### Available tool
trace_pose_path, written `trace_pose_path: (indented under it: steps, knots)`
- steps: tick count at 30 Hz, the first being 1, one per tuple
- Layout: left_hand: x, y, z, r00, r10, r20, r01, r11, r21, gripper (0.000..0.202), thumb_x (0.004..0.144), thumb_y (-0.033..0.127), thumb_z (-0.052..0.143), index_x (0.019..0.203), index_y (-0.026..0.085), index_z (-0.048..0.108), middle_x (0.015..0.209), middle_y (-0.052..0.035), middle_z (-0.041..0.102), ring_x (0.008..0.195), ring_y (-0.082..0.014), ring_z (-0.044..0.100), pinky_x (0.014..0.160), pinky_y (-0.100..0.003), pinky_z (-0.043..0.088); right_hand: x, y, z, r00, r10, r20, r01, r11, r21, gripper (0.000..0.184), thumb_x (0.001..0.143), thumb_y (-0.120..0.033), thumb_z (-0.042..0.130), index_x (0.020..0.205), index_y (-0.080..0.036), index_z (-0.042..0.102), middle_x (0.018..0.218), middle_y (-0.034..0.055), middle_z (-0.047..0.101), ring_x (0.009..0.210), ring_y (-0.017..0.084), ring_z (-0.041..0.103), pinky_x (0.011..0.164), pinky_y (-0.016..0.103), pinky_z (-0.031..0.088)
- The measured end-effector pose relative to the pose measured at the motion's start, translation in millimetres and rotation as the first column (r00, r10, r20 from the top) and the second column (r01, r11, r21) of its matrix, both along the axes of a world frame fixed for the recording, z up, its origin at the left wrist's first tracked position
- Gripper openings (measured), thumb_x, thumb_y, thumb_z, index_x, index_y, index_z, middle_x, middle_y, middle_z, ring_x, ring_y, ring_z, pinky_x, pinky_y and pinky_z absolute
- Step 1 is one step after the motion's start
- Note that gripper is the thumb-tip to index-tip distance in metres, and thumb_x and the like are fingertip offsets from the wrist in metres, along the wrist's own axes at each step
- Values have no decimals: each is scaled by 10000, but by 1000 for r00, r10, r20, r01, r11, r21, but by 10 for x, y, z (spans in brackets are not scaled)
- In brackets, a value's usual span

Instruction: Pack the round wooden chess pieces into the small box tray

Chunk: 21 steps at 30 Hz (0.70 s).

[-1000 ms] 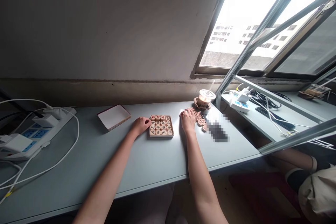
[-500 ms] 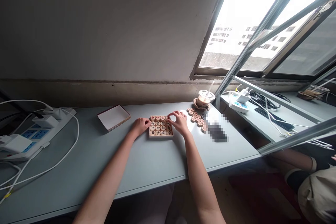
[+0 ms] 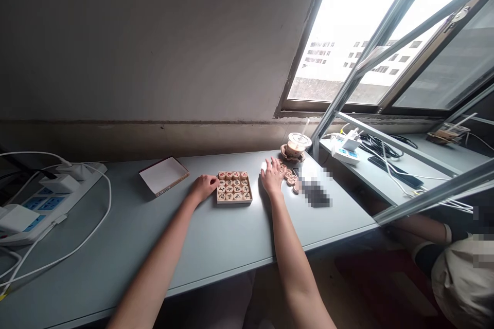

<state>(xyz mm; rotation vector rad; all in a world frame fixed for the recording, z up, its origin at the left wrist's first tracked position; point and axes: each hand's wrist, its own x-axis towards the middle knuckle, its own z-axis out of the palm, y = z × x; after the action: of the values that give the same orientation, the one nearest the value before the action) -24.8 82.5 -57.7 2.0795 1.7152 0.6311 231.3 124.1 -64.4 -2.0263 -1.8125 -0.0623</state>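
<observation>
A small square wooden box (image 3: 233,199) packed with round wooden chess pieces lies on the grey-blue table (image 3: 216,241). My left hand (image 3: 205,185) rests curled against the box's left side, its fingers closed on the edge. To the right, my right hand (image 3: 271,177) lies over the near end of a loose cluster of round wooden pieces (image 3: 290,177), fingers stretched out and touching them. Whether a piece sits under its fingers is hidden.
The box's lid (image 3: 164,175) lies upturned at the left. A lidded drink cup with a straw (image 3: 296,144) stands behind the loose pieces. Power strips and white cables (image 3: 46,195) crowd the left end. Another person's arm (image 3: 424,229) shows at lower right, beside a second desk with chargers (image 3: 345,146).
My right hand went from the loose pieces to the box's upper right corner, then back right onto the loose pieces. My left hand stayed on the box's side.
</observation>
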Motion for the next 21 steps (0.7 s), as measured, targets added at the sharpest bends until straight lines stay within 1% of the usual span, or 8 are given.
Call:
trace_pose_path:
  steps: [3, 6, 9, 11, 14, 17, 19, 21]
  knots:
    - [-2, 13, -13, 1000, 3, -10, -3, 1000, -5, 334, 820, 305, 411, 619, 157, 634, 589, -18, 561, 560, -127, 376, 560, -253, 220, 83, 61, -75, 987, -135, 84, 143, 984, -103, 550, 941, -320, 313, 1439, -88, 301, 1522, 179, 236, 1411, 273, 131, 1081, 605, 6]
    - [-8, 31, -35, 1000, -6, -11, 6, 1000, 1, 332, 820, 298, 409, 625, 156, 637, 590, -16, 558, 559, -124, 370, 561, -252, 217, 82, 42, -89, 985, -118, 129, 133, 985, -111, 496, 945, -277, 300, 1401, -98, 374, 1493, 188, 303, 1384, 287, 204, 1069, 621, -12]
    - [-10, 34, -40, 1000, -3, -13, 3, 1000, -2, 334, 823, 298, 417, 631, 151, 647, 587, -14, 554, 556, -119, 358, 559, -253, 212, 25, -28, -53, 995, -15, 103, 23, 997, -73, 429, 919, -150, 300, 1291, -151, 514, 1352, 159, 498, 1244, 275, 408, 1077, 582, 30]
    - [-7, 25, -29, 1000, 2, -15, -2, 1000, -6, 335, 829, 295, 424, 646, 146, 661, 591, -15, 558, 557, -116, 353, 560, -252, 213, -11, -76, -16, 997, 71, 38, -68, 996, -64, 413, 908, -120, 310, 1225, -167, 570, 1232, 140, 581, 1136, 252, 489, 1064, 495, 159]
    - [-3, 10, -11, 1000, 4, -20, -5, 1000, -10, 343, 842, 293, 426, 671, 137, 679, 585, -5, 549, 552, -110, 343, 561, -249, 205, -37, -125, 57, 986, 159, -55, -162, 984, -67, 333, 903, -167, 387, 1133, -168, 629, 1136, 123, 616, 1045, 234, 535, 927, 371, 324]
    - [-8, 15, -21, 1000, -13, -7, 13, 1000, 6, 376, 861, 318, 407, 685, 129, 680, 567, 14, 516, 547, -107, 343, 565, -244, 191, -96, -163, 161, 964, 207, -167, -205, 978, 30, 266, 892, -270, 478, 1088, -197, 642, 1071, 83, 642, 989, 224, 559, 864, 352, 346]
    - [-18, 30, -46, 999, -31, 14, 31, 999, 23, 427, 882, 366, 381, 680, 131, 675, 557, 15, 503, 549, -110, 351, 569, -244, 189, -208, -203, 225, 909, 316, -271, -290, 948, 135, 266, 889, -330, 504, 1095, -220, 631, 1053, 59, 649, 938, 204, 577, 846, 342, 359]
    - [-29, 49, -75, 999, -35, 34, 34, 999, 29, 497, 900, 430, 344, 655, 139, 665, 550, 2, 509, 545, -118, 360, 566, -250, 193, -384, -260, 260, 802, 498, -329, -461, 867, 190, 264, 889, -342, 519, 1108, -234, 617, 1055, 45, 649, 870, 173, 593, 812, 315, 386]
